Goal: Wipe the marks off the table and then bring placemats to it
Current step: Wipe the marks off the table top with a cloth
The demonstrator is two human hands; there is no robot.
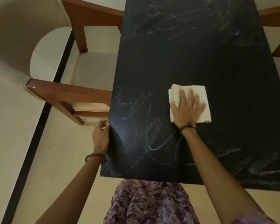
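Now | right hand [187, 109] flat on folded cloth [199, 92], fingers pointing far | left hand [100, 138] clasping left edge of black table [184, 62], lengthwise near-far

a pale cream floor [31, 126] in soft, dim light, crossed by a narrow dark band [44, 113] running diagonally up from the lower left. on the left stands an armchair [94, 70] with reddish-brown wooden arms and legs, a cream padded seat and a curved cream back. part of a similar wooden chair [275, 15] shows at the right edge.
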